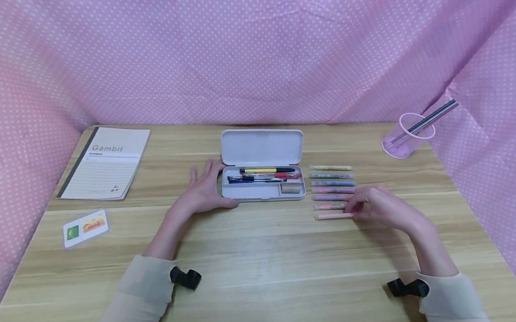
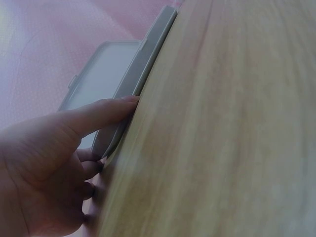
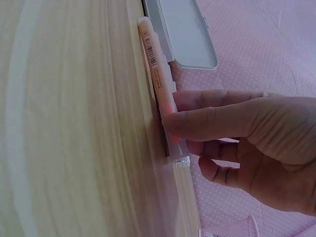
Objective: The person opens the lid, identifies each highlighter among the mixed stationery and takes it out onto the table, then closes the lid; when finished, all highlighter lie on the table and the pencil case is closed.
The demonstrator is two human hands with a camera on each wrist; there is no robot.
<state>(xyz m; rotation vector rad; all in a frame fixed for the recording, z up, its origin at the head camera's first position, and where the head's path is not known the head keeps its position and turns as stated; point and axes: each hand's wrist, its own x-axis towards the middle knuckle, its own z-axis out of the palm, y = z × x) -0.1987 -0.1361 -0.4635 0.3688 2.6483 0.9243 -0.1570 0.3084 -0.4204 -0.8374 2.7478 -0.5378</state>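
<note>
An open white pencil case (image 1: 264,200) stands mid-table, lid raised at the back. Several pens (image 1: 264,176) and a small greyish-brown roll or block (image 1: 290,188) lie inside. My left hand (image 1: 201,193) is at the case's left end with fingers spread; its thumb touches the front wall (image 2: 129,79). To the right of the case, several capped highlighters (image 1: 332,183) lie in a column. My right hand (image 1: 381,206) pinches the nearest, a peach-coloured highlighter (image 3: 157,69) with a clear cap, between thumb and fingers at its right end. Its other end points toward the case.
At the back left lies a notebook (image 1: 108,165), with a card (image 1: 85,228) bearing two small pictures in front of it. A pink mesh pen cup (image 1: 398,142) holding several pencils (image 1: 435,115) tilts at the back right. Pink dotted cloth (image 1: 247,53) hangs around the table (image 1: 268,269).
</note>
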